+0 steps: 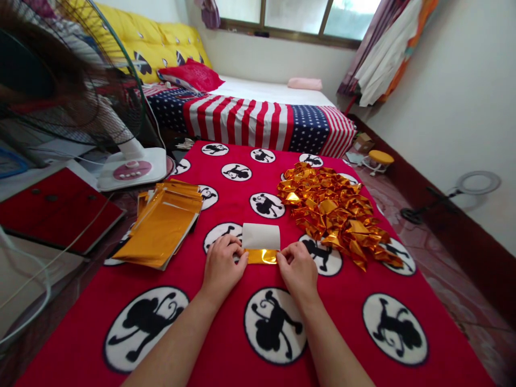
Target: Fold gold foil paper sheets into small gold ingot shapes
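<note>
A small sheet of gold foil paper (261,243) lies on the red blanket (226,322), white side up, with its near edge folded over so a gold strip shows. My left hand (221,266) pinches the fold's left end. My right hand (297,269) pinches its right end. Both hands rest on the blanket with fingers pressed on the paper.
A stack of flat gold sheets (161,226) lies to the left. A heap of folded gold pieces (334,209) lies to the right. A standing fan (133,166) and a red board (56,207) are at the left, a bed (258,115) behind.
</note>
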A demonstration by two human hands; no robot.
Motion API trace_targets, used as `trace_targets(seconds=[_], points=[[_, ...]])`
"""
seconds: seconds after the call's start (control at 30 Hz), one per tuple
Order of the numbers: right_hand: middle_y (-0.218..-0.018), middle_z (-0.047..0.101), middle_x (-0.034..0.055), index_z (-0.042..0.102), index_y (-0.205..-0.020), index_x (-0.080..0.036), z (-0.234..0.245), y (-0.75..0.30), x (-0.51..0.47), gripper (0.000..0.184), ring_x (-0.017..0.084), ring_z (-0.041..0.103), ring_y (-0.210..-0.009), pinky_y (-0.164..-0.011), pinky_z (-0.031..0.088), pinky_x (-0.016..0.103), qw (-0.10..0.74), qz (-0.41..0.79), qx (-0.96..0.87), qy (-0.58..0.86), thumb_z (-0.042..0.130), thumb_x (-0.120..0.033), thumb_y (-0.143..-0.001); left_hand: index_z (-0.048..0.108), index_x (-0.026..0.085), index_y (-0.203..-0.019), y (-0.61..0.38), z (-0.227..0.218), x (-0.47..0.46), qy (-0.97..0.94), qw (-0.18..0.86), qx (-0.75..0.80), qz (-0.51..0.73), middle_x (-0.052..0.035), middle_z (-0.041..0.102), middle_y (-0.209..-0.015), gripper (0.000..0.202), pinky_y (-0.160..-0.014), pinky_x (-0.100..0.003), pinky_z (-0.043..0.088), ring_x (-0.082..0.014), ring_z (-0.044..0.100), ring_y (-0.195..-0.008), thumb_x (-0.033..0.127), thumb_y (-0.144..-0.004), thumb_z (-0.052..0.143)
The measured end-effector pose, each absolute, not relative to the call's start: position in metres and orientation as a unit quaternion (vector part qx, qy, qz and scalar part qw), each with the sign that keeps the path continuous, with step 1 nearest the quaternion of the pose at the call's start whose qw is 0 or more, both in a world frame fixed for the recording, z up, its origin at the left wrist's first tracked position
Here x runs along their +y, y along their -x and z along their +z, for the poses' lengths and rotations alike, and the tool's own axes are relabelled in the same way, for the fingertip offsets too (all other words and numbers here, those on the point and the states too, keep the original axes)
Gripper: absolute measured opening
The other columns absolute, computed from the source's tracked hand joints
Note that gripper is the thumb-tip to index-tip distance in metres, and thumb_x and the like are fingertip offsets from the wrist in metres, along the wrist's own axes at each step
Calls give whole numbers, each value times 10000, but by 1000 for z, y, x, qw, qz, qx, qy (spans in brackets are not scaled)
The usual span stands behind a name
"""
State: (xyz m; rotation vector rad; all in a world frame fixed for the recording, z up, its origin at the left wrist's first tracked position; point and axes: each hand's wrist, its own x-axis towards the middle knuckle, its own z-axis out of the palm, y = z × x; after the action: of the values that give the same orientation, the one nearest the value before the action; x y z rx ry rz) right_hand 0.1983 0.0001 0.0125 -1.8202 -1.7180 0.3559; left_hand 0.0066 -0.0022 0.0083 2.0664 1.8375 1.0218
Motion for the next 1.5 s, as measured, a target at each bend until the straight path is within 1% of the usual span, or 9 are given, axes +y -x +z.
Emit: trace_targets(seconds=[0.23,0.5,0.9,1.23,1.37,1.5], points=[[-806,564,4,559,-655,-206,12,-198,-1,174,127,532,-630,-581,354,261,304,137,-648,685,540,-231,-826,548,195,-617,-7,9,-2,-702,85,626,329,-41,627,-884,174,-797,-378,442,-224,582,-905,161,-779,604],[-822,563,6,562,-673,-204,12,-196,-2,158,131,535,-650,-585,340,270,291,113,-652,691,534,-220,-828,536,197,-599,-8,8,-2,-703,66,625,332,-41,626,-869,182,-775,-374,444,-226,585,-891,160,-753,624],[-826,569,14,561,-688,-204,11,-194,-2,155,134,532,-636,-572,319,271,284,96,-653,696,527,-217,-839,527,195,-610,-8,10,-2,-700,81,629,330,-40,620,-865,182,-813,-388,446,-228,574,-898,158,-766,613],[-835,563,1,553,-703,-205,13,-192,-3,130,128,527,-640,-572,302,271,254,87,-652,709,538,-216,-832,509,198,-631,-9,9,-3,-702,77,631,321,-43,613,-876,175,-822,-381,434,-229,570,-909,163,-769,610],[-844,561,-3,555,-713,-202,13,-192,-3,126,121,524,-647,-574,297,265,248,82,-653,711,535,-218,-836,510,199,-669,-10,11,-3,-701,79,642,300,-39,612,-888,147,-824,-372,425,-231,565,-928,180,-784,600],[-852,560,-8,550,-723,-204,13,-192,-3,122,120,525,-655,-576,294,258,245,84,-652,712,529,-219,-843,525,206,-778,-10,12,-4,-694,76,656,286,-36,609,-877,84,-817,-364,421,-235,561,-925,190,-784,607]])
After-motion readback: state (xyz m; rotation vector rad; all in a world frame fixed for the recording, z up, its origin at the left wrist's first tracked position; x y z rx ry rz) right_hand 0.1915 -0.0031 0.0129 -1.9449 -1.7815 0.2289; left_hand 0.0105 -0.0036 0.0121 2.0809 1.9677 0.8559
